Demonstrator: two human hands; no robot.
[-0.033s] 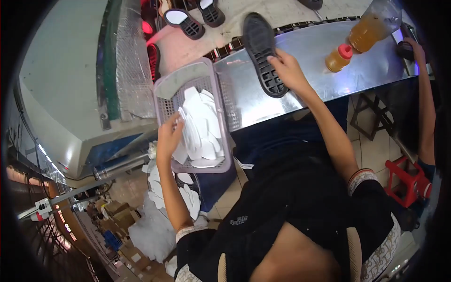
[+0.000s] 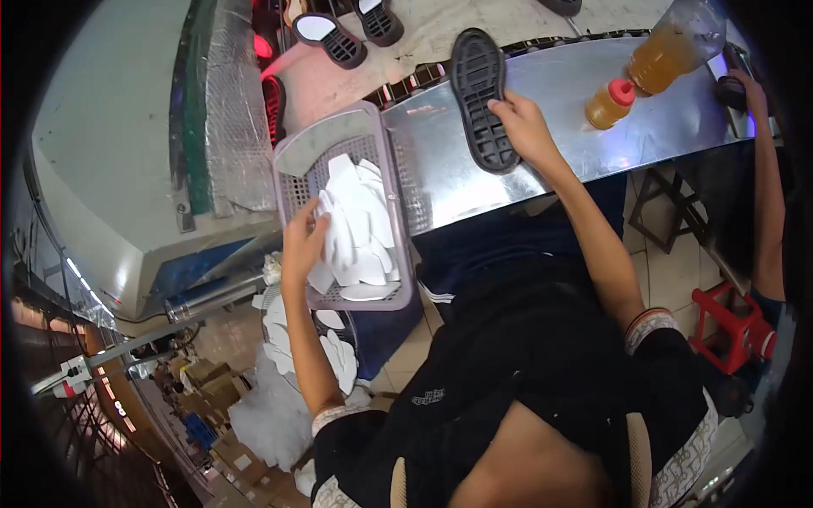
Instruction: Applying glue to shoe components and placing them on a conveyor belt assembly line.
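Fingers and thumb of your right hand [image 2: 528,129] pinch the right edge of the black, grid-patterned shoe sole [image 2: 479,97], positioned over the shiny metal table [image 2: 555,80]. Your left hand [image 2: 302,244] has fingers slightly parted at the flat white pieces [image 2: 356,222] inside the lilac perforated plastic basket [image 2: 406,245]; whether they grip one cannot be determined.

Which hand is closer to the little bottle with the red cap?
The right hand: it holds the black sole to the left of the bottle. The left hand is farther off, by the white pieces in the basket.
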